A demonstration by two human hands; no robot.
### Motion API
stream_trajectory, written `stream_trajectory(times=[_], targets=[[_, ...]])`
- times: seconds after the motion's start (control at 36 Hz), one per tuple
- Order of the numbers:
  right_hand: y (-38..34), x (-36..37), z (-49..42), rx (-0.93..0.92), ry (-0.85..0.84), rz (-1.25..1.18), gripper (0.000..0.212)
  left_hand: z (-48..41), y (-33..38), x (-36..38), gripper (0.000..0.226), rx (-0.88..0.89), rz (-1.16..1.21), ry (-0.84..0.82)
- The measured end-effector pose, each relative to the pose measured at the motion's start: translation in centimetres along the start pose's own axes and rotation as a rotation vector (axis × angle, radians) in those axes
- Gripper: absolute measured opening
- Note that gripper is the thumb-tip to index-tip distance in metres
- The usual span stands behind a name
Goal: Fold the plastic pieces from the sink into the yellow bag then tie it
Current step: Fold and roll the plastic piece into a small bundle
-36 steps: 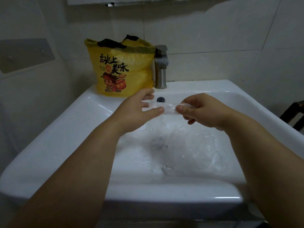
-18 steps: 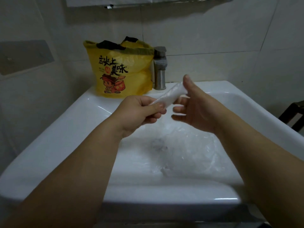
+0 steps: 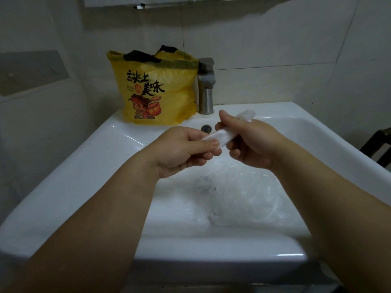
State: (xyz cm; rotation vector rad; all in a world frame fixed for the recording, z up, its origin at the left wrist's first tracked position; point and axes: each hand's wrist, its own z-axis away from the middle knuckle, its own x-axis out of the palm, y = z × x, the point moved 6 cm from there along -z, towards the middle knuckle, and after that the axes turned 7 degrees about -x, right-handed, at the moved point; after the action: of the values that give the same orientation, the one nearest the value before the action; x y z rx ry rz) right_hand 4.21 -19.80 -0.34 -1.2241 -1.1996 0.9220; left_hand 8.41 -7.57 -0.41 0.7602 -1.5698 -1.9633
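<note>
1. Sink [image 3: 84,176]: 1, white, rectangular basin, fills most of the view. Both forearms reach over its near rim.
2. Loose plastic [image 3: 243,197]: clear, crumpled sheeting on the basin floor, mostly centre and right. The pieces overlap and I cannot tell how many there are.
3. Yellow bag [image 3: 156,92]: 1, upright on the sink's far-left ledge, just left of the faucet. Printed face with black characters and a cartoon figure turned toward the camera. Black handles at the top, mouth up.
4. Left hand [image 3: 182,151]: 1, above the basin, left of centre. Thumb on top and curled fingers beneath pinch the near-left end of the folded strip.
5. Right hand [image 3: 251,142]: 1, just right of the left hand. Fingers curled round the strip's middle and far part.
6. Faucet [image 3: 206,89]: 1, metal, upright at the far rim's centre.
7. Folded strip [image 3: 222,136]: 1, translucent plastic folded narrow, held in the air over the far part of the basin. Long axis runs near-left to far-right, rising toward the far end, which pokes out beyond the right hand.
8. Overflow hole [image 3: 205,129]: 1, on the far basin wall below the faucet, just behind the hands.
</note>
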Motion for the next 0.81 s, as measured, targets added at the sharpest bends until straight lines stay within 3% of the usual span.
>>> stream_trajectory(times=[0.39,0.56,0.67,0.81], targets=[[-0.9,-1.1,-0.1,-0.186,0.307,0.134,0.038,-0.1,0.0,-0.4,0.006,-0.003,0.038,0.04],[-0.7,-1.4,0.0,-0.138,0.119,0.236,0.045,-0.3,-0.6,-1.6,0.007,-0.024,0.114,0.132],[-1.5,-1.6,0.2,-0.13,0.071,0.22,0.03,-0.1,0.3,-2.7,0.005,0.0,0.196,0.211],[-3.6,-0.7,-0.7,-0.107,-0.004,0.142,0.022,0.5,2.4,-3.9,0.012,-0.001,0.235,0.16]])
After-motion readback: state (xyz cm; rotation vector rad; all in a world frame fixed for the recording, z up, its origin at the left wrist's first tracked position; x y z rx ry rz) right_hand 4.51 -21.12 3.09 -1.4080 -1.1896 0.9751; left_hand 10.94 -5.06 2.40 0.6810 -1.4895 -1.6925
